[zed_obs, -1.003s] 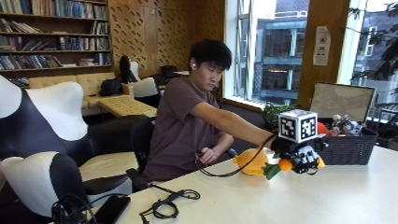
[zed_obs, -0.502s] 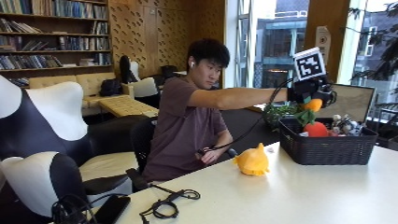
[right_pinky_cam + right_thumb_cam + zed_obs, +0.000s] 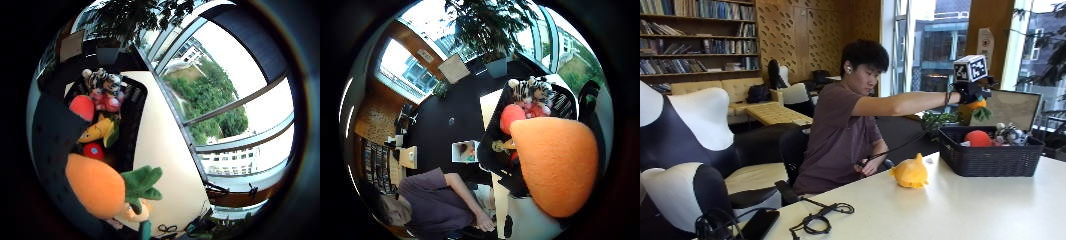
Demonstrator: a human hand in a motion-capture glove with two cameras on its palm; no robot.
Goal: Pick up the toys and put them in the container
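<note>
Right hand: fingers wrapped round the plush carrot, holding it in the air above the black basket.
Basket: toys already inside.
Table: yellow plush beside the basket.

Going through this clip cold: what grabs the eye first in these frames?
The gloved right hand, stretched out at arm's length, holds an orange carrot toy in the air above the black basket on the white table. Inside the basket lie a red toy and a striped plush. A yellow plush toy sits alone on the table beside the basket, not yet picked up.
</note>
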